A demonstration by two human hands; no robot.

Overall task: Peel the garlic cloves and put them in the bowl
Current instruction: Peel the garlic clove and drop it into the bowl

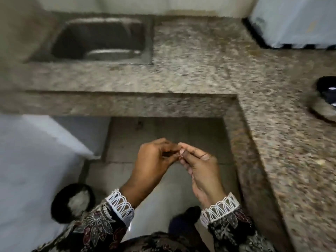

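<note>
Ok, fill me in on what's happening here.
A person stands in the corner of an L-shaped granite counter, both hands raised over the floor. The left hand and right hand meet at the fingertips, pinching a small pale piece, probably a garlic clove, as if working its skin off. A dark bowl sits at the right edge on the counter; another dark bowl with pale contents is low on the left. The picture is blurred, so the clove's state is unclear.

small pale garlic clove, blurred, pinched between fingertips of left hand and right hand, held over the floor; dark bowl on counter at far right.
</note>
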